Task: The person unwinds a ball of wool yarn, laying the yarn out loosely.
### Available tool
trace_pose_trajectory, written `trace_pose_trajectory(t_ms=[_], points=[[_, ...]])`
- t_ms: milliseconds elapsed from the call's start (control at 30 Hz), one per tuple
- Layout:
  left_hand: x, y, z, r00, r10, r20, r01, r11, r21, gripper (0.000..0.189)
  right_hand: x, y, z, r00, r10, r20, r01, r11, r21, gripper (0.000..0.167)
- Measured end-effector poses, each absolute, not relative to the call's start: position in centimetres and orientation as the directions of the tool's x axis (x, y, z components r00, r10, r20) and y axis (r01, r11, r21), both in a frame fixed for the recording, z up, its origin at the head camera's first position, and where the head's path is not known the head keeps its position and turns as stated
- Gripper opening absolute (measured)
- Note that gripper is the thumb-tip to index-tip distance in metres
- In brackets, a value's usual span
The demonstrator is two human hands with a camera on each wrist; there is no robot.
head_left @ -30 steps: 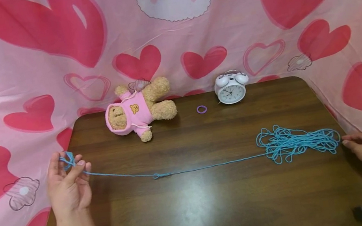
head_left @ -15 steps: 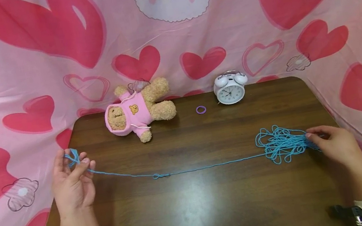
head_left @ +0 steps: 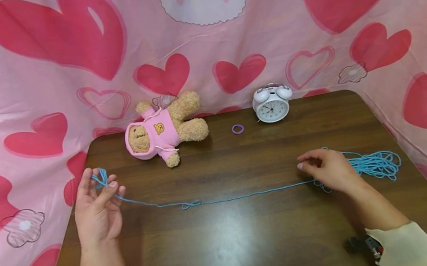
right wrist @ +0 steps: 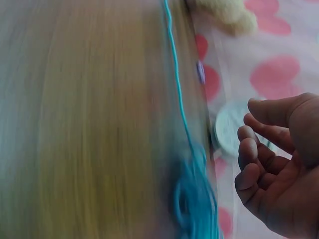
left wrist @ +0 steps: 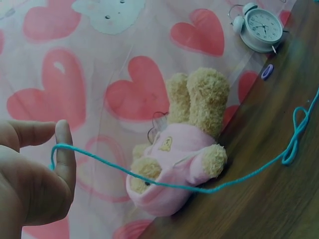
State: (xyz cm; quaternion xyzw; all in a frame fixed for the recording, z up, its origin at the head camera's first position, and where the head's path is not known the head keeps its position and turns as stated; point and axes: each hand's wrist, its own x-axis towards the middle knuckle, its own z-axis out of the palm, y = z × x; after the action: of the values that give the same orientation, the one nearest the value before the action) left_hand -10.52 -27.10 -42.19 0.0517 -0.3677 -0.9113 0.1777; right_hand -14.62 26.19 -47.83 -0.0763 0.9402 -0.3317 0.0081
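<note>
My left hand (head_left: 99, 213), palm up in the head view, holds a small bundle of blue cord (head_left: 103, 176) between thumb and fingers. From it a single strand (left wrist: 214, 190) runs right across the table, with a small loop (head_left: 190, 204) in its middle. That strand leads to a long heap of loose blue cord (head_left: 377, 165) at the right. Over the heap's left part hovers my right hand (head_left: 332, 170), hiding some of it. In the right wrist view its fingers (right wrist: 247, 152) are loosely bent and hold nothing.
A teddy bear in a pink hoodie (head_left: 164, 132) lies at the table's back left. Behind the strand are a purple ring (head_left: 238, 129) and a white alarm clock (head_left: 272, 106). A pink heart-patterned cloth (head_left: 203, 73) rises behind the brown table (head_left: 233, 252).
My right hand has moved left from the heap's right end, over it, to its left part. The left hand has shifted slightly right and up with its cord. The heap has stayed in place.
</note>
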Motion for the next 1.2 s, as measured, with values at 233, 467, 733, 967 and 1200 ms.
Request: trace_pose_trajectory(t_ms=[233, 467, 733, 967, 1200], points=[[-10.9, -26.4, -42.1, -0.945, -0.326, 0.028, 0.243, -0.64, 0.729, 0.062, -15.5, 21.1, -48.4, -0.956, -0.286, 0.071, -0.265, 0.728, -0.633, 0.019], [-11.1, -25.6, -42.3, -0.955, -0.297, 0.012, 0.202, -0.618, 0.76, 0.063, -15.8, 16.9, -48.8, -0.92, -0.384, 0.085, -0.348, 0.693, -0.631, 0.018], [-11.3, -24.4, -42.8, -0.962, -0.273, -0.027, 0.141, -0.577, 0.804, 0.066, -15.7, 12.2, -49.3, -0.843, -0.527, 0.111, -0.482, 0.646, -0.592, 0.014], [-11.6, -23.3, -42.9, -0.969, -0.236, -0.067, 0.073, -0.537, 0.84, 0.064, -15.7, 8.8, -49.7, -0.787, -0.612, 0.075, -0.553, 0.647, -0.526, 0.01], [-11.7, -22.7, -43.2, -0.971, -0.219, -0.1, 0.03, -0.519, 0.854, 0.065, -15.8, 6.5, -49.5, -0.768, -0.64, -0.019, -0.541, 0.665, -0.514, 0.005]])
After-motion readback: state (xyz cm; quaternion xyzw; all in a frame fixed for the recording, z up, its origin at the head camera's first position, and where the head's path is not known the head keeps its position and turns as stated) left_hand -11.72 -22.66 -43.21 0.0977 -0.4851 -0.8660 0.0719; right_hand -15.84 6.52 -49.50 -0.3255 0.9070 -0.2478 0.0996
